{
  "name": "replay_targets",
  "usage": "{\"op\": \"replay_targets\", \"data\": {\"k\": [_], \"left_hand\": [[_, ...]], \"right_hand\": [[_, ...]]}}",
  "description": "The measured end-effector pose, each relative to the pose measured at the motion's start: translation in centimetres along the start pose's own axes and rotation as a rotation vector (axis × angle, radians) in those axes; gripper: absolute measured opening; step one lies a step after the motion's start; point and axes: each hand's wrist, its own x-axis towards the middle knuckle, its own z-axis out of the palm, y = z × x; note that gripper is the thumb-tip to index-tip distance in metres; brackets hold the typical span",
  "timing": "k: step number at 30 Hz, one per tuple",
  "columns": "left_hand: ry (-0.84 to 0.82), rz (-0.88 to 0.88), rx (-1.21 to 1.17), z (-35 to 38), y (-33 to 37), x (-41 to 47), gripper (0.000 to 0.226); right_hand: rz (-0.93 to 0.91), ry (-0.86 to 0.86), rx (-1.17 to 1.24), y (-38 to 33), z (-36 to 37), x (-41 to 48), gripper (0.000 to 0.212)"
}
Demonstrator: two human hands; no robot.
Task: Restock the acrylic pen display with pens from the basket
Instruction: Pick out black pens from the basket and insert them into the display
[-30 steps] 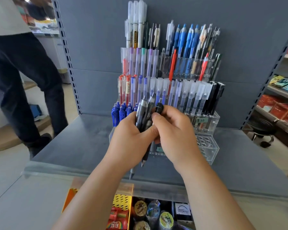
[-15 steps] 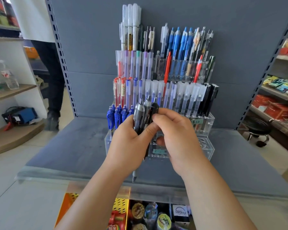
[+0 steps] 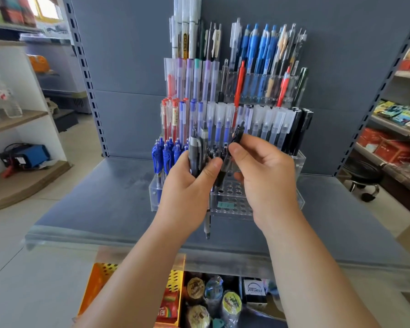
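Two hands are up in front of the acrylic pen display, which stands on the grey shelf, its front tier showing rows of unfilled holes. The likeliest slip, I'd say, is in the left hand: one pen of its bundle of pens hangs well below the fist, tip down over the shelf edge, and if that grip loosens it could slide out and drop toward the yellow basket below. The other risk is the black pen in the right hand. It is tilted, not upright, so its tip may catch a hole's rim or nudge the blue pens packed just beside.

The left hand is wrapped round the bundle, thumb across the barrels, tops pointing up. The right hand pinches the single black pen between thumb and forefinger, the other fingers curled beneath, wrist angled in toward the display. Both forearms reach forward over the shelf edge, the hands close together.
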Motion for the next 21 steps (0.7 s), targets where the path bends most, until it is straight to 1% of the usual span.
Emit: {"op": "replay_targets", "data": {"k": [5, 7, 9, 14, 18, 21], "left_hand": [[0.008, 0.037, 0.026, -0.1, 0.1, 0.0, 0.012], [0.008, 0.051, 0.027, -0.3, 0.3, 0.0, 0.010], [0.004, 0.046, 0.011, -0.4, 0.4, 0.0, 0.010], [-0.009, 0.054, 0.020, -0.2, 0.4, -0.1, 0.007], [-0.024, 0.056, 0.046, -0.1, 0.4, -0.2, 0.004], [-0.012, 0.055, 0.043, -0.3, 0.3, -0.1, 0.004]], "right_hand": [[-0.031, 0.020, -0.067, 0.8, 0.0, 0.3, 0.019], [-0.028, 0.055, -0.062, 1.0, -0.1, 0.5, 0.021], [-0.027, 0.081, -0.045, 1.3, -0.1, 0.6, 0.019], [-0.031, 0.075, -0.079, 1.3, 0.0, 0.5, 0.025], [-0.047, 0.072, -0.103, 1.2, 0.1, 0.5, 0.017], [-0.066, 0.076, -0.123, 1.3, 0.0, 0.4, 0.020]]}}
